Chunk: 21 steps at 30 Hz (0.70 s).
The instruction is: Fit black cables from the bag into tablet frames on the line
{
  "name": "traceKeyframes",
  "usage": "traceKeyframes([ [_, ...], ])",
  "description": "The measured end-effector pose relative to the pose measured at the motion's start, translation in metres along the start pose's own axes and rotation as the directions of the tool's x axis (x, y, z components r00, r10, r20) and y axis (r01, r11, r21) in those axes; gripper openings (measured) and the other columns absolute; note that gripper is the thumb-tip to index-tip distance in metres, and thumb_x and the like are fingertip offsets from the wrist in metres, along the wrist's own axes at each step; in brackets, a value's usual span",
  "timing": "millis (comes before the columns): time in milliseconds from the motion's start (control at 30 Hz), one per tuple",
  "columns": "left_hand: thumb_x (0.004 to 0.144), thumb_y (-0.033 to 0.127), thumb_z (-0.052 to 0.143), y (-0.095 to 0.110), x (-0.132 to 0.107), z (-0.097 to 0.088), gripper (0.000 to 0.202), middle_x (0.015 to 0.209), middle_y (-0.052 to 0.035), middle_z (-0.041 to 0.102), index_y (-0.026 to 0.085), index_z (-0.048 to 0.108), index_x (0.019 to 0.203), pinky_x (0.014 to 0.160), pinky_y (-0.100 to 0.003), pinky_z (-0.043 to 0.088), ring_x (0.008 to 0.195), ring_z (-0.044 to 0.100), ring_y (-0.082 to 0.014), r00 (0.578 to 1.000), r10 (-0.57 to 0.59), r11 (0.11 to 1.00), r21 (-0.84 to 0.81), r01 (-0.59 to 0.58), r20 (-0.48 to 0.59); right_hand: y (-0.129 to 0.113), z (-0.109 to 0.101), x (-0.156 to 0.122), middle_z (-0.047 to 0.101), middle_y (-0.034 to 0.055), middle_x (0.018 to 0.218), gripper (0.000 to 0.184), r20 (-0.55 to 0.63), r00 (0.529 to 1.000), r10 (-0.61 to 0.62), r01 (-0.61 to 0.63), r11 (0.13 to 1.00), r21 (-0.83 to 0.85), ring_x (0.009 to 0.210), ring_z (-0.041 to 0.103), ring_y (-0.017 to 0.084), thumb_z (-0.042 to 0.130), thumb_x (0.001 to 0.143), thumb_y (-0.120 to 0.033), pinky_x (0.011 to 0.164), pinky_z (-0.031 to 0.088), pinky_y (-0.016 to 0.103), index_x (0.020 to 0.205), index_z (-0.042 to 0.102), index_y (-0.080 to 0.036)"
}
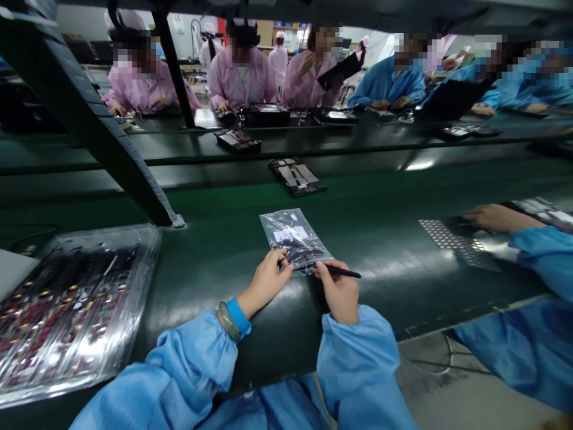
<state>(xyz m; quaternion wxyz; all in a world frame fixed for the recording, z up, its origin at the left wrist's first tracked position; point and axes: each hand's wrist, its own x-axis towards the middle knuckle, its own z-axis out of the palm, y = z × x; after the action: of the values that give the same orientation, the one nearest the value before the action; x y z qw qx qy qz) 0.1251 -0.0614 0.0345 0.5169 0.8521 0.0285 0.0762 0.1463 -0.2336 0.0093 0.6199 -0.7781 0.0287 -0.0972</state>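
Note:
A clear plastic bag (pixel 293 230) with a white label and many small dark pieces lies on the green work surface in front of me. My left hand (pixel 271 278) is closed in a pinch on the bag's near left corner. In my right hand (pixel 336 288) is a slim black tool (pixel 348 272) that looks like tweezers, its tapered end sticking out to the right. The fingers of that hand are at the bag's near right corner. The tool's other end runs left along the bag's near edge, partly hidden by the fingers and plastic.
A clear tray (pixel 145 286) of dark and red electronic parts stands at left, by a slanted post (pixel 102 143). Ahead lies a device assembly (pixel 298 177). At right, a co-worker's hand (pixel 492 218) is near a perforated sheet (pixel 436 233). Several people sit opposite.

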Motion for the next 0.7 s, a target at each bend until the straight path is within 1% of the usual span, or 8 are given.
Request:
traceKeyframes([
  [133,0.078,0.014,0.06,0.001,-0.001,0.0,0.018,0.096,-0.0043,0.062,0.017,0.063,0.096,0.077,-0.027,0.048,0.079,0.059,-0.0133,1.0,-0.028,0.999,-0.029,0.029,0.008,-0.002,0.0,0.0,0.071,0.0056,0.077,0.036,0.008,1.0,0.011,-0.011,1.0,0.009,0.074,0.071,0.025,0.066,0.077,-0.053,0.074,0.056,0.042,0.09,0.059,-0.02],
  [233,0.077,0.014,0.061,0.003,-0.001,0.0,0.019,0.094,-0.0042,0.062,0.017,0.063,0.096,0.079,-0.028,0.048,0.079,0.059,-0.0138,0.999,-0.041,0.998,-0.055,0.042,0.007,-0.002,0.0,0.001,0.072,0.0056,0.078,0.037,0.011,1.0,0.018,-0.018,1.0,0.017,0.075,0.071,0.025,0.066,0.076,-0.053,0.074,0.056,0.042,0.09,0.06,-0.02],
  [433,0.074,0.014,0.064,0.001,-0.001,0.0,0.007,0.103,-0.0045,0.063,0.017,0.062,0.08,0.08,-0.029,0.046,0.076,0.057,-0.0125,0.998,-0.067,0.987,-0.148,0.065,-0.013,0.001,0.001,0.003,0.072,0.0046,0.076,0.036,0.02,0.999,0.028,-0.028,0.999,0.026,0.073,0.071,0.025,0.069,0.074,-0.053,0.074,0.057,0.041,0.088,0.061,-0.02],
  [500,0.072,0.015,0.065,0.001,0.0,0.002,0.009,0.101,-0.0038,0.063,0.017,0.061,0.08,0.076,-0.027,0.045,0.072,0.055,-0.0109,0.995,-0.095,0.975,-0.203,0.089,-0.018,0.0,0.001,0.003,0.072,0.0044,0.074,0.036,0.015,0.999,0.038,-0.039,0.999,0.033,0.072,0.071,0.025,0.069,0.074,-0.053,0.074,0.057,0.041,0.087,0.061,-0.02],
  [600,0.073,0.016,0.065,0.002,0.0,0.001,0.014,0.093,-0.0025,0.063,0.017,0.06,0.085,0.066,-0.022,0.044,0.065,0.051,-0.0082,0.987,-0.163,0.938,-0.314,0.15,-0.014,-0.004,0.001,0.002,0.072,0.0038,0.07,0.037,0.003,0.998,0.065,-0.065,0.996,0.057,0.07,0.071,0.025,0.071,0.072,-0.053,0.072,0.057,0.041,0.085,0.062,-0.02],
  [700,0.078,0.025,0.063,0.005,-0.003,-0.01,0.012,0.095,-0.0049,0.065,0.016,0.055,0.079,0.05,-0.017,0.038,0.051,0.042,-0.0036,0.968,-0.249,0.861,-0.449,0.237,0.033,-0.009,-0.003,-0.003,0.071,0.0037,0.069,0.037,-0.005,0.995,0.101,-0.1,0.989,0.11,0.068,0.071,0.024,0.073,0.07,-0.053,0.07,0.057,0.039,0.083,0.061,-0.019],
])
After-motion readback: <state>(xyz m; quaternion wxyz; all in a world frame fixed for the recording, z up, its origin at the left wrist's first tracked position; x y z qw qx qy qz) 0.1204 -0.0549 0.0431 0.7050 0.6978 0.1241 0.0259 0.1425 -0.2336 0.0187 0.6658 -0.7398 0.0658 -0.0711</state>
